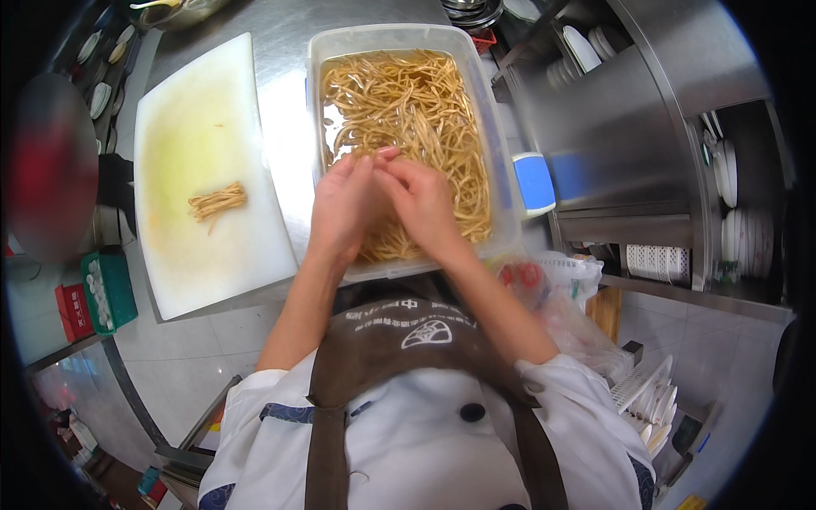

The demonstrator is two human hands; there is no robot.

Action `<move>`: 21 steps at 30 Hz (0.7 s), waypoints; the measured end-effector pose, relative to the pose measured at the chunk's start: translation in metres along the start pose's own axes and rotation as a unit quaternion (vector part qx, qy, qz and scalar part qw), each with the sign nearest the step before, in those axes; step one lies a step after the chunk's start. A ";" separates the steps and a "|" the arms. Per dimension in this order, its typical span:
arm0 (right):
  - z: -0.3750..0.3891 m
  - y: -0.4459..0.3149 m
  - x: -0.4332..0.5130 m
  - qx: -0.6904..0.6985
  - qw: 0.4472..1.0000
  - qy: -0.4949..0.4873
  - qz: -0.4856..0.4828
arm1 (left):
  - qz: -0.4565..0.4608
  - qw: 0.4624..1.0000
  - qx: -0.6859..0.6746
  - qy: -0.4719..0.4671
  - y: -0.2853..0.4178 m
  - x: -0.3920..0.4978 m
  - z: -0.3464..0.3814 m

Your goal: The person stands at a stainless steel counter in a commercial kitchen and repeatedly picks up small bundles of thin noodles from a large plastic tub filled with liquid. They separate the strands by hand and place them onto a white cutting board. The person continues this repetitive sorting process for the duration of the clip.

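A translucent plastic tub (408, 35) of thin tan strips (408, 95) in brownish liquid stands before me. Over its near half, my left hand (344, 197) and my right hand (421, 197) meet at the fingertips, thumbs and fingers pinched close together. Whatever lies between the fingers is too hidden to tell; strips show just beneath and around them. Left of the tub, a small bundle of the same kind of strips (218, 201) lies on a white cutting board (204, 268), with a tiny scrap farther up the board.
A metal bowl (185, 14) stands at the top left. Steel shelving (612, 146) with plates rises at the right. A blue-and-white container (534, 183) sits beside the tub, and plastic bags (574, 331) lie at my right. A green basket (121, 293) is low at the left.
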State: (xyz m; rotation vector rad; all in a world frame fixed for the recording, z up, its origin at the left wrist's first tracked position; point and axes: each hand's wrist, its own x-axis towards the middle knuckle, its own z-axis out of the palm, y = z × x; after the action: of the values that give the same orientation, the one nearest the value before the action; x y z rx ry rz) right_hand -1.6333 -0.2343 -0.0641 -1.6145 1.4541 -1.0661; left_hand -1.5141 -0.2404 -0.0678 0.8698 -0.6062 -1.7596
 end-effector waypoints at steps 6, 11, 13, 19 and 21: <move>-0.027 0.026 0.002 0.033 0.998 -0.033 0.045 | 0.082 0.996 -0.015 0.040 -0.006 0.003 -0.004; -0.083 0.041 0.006 -0.209 0.977 -0.048 -0.002 | 0.063 0.996 0.008 0.064 -0.008 0.003 -0.006; -0.082 0.044 -0.003 -0.301 0.947 -0.112 -0.029 | 0.061 0.996 0.021 0.054 -0.008 0.002 -0.008; -0.069 0.051 -0.014 -0.377 0.918 -0.121 -0.027 | 0.026 0.990 0.085 0.106 -0.009 -0.001 -0.005; -0.074 0.045 -0.012 -0.334 0.936 -0.104 0.036 | 0.019 0.991 0.090 0.096 -0.007 -0.004 -0.005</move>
State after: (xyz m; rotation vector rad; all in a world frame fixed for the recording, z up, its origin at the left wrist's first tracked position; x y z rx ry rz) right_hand -1.7199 -0.2258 -0.0754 -2.0305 1.8214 -0.3373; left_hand -1.5133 -0.2344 -0.0756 1.1305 -0.6551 -1.5824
